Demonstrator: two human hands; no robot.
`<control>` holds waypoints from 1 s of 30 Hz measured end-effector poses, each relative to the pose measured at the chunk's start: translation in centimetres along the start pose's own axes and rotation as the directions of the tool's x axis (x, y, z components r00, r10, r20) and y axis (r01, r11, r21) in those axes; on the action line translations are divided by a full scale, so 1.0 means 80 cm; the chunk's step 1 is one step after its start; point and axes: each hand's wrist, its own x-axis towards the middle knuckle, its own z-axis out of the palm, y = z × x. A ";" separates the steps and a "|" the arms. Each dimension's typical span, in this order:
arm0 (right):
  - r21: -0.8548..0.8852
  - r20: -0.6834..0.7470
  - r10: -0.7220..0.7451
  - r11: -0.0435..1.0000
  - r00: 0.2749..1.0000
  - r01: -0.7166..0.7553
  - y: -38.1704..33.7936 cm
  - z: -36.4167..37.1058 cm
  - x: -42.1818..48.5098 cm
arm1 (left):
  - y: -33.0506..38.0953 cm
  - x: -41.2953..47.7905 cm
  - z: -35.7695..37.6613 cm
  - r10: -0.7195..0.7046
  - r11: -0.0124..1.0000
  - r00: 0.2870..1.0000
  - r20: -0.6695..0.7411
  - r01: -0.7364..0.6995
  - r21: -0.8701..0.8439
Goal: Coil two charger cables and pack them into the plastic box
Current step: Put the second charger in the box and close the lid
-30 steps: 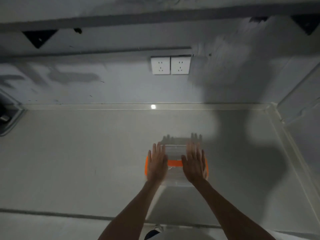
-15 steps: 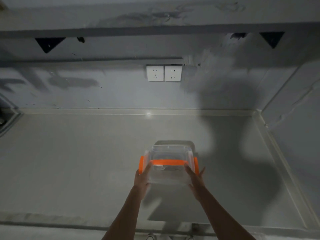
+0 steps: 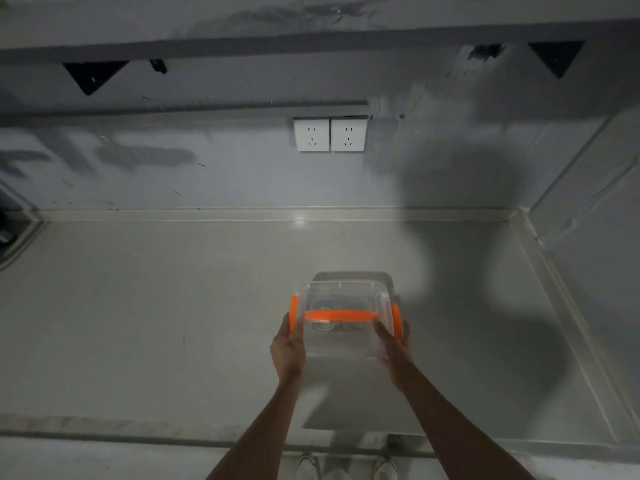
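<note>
A clear plastic box (image 3: 343,299) with orange clips and an orange handle sits low over the grey counter, near its middle. My left hand (image 3: 287,348) grips the box's near-left corner. My right hand (image 3: 394,344) grips its near-right corner. Through the clear lid I make out pale coiled shapes inside, too faint to tell as cables. No loose cable is in view on the counter.
The grey counter (image 3: 156,323) runs to a back wall with two white wall sockets (image 3: 329,135). A side wall (image 3: 588,220) closes the right end. A dark object (image 3: 5,233) sits at the far left edge. My shoes (image 3: 308,467) show below the counter's front edge.
One second ago both palms lay flat on top of the box. They have slid down to its near corners and now grip its sides.
</note>
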 end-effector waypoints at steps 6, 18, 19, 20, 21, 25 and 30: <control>-0.152 0.082 -0.081 0.984 0.993 0.092 0.005 -0.001 -0.006 | -0.004 -0.004 0.001 0.069 0.997 0.998 -0.003 -0.068 0.039; 0.161 -0.255 -0.219 0.951 0.942 0.265 0.006 0.022 -0.011 | -0.012 0.000 0.008 0.105 0.994 0.994 -0.040 -0.105 0.008; 0.158 -0.265 -0.218 0.951 0.939 0.266 0.005 0.024 -0.012 | -0.013 0.000 0.007 0.103 0.995 0.994 -0.037 -0.103 0.006; 0.160 -0.271 -0.206 0.954 0.940 0.255 0.006 0.024 -0.012 | -0.013 0.001 0.007 0.102 0.995 0.994 -0.033 -0.102 -0.002; 0.161 -0.279 -0.193 0.956 0.941 0.244 0.008 0.022 -0.010 | -0.013 0.001 0.006 0.092 0.996 0.995 -0.028 -0.092 -0.008; 0.147 -0.278 -0.195 0.959 0.940 0.242 0.013 0.020 -0.004 | -0.017 0.002 0.008 0.099 0.995 0.995 -0.029 -0.100 -0.009; 0.091 -0.302 -0.224 0.961 0.927 0.262 0.008 0.020 -0.009 | -0.022 0.006 0.010 0.095 0.995 0.995 -0.017 -0.095 -0.018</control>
